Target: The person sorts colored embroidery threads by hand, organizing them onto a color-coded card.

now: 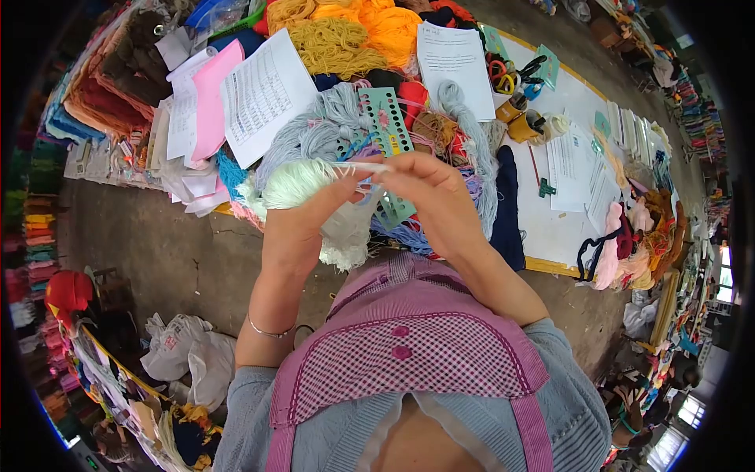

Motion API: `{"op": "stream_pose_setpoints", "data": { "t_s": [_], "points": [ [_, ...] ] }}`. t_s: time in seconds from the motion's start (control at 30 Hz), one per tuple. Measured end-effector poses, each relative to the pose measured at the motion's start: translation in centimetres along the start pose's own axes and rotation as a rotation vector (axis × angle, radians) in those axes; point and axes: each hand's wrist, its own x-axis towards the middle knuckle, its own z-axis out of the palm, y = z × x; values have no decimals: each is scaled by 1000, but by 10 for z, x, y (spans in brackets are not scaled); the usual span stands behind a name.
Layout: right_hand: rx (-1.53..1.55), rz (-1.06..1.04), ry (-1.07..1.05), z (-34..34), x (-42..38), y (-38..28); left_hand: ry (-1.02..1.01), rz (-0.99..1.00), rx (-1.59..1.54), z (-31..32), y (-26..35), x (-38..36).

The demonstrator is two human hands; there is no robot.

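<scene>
My left hand point(318, 208) is closed around a bundle of pale mint-white yarn point(297, 186), whose loose end hangs below the wrist side. Its fingertips meet those of my right hand point(421, 185), which pinches a thin pale strand point(366, 167) drawn out from the bundle. Beneath the hands lies a green card with punched holes point(385, 122), partly hidden by them. Grey-blue yarn skeins point(330, 118) and mixed coloured yarn surround the card.
Printed sheets point(266, 94) and a pink sheet point(219, 98) lie at the left, another sheet point(456, 67) farther back. Mustard yarn point(334, 47) and orange yarn point(391, 35) are piled behind. Scissors point(531, 69), tape rolls point(525, 126) and a navy cloth point(508, 208) are at the right.
</scene>
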Motion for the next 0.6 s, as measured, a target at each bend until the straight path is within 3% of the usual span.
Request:
{"op": "stream_pose_setpoints", "data": {
  "t_s": [0.07,0.1,0.3,0.43,0.5,0.6],
  "points": [
    [280,66,62,-4,6,4,18,-40,-141,6,5,0],
    [195,61,7,-5,7,7,33,-86,-284,9,8,0],
    [48,140,-95,6,3,7,-119,-33,-371,11,6,-4],
    [116,76,-88,11,1,7,-97,23,-239,1,9,-11],
    [104,44,-98,10,0,6,-19,59,10,-8,3,-12],
    [62,-25,-65,9,-2,11,49,4,-89,-11,-1,-12]
  ]
}}
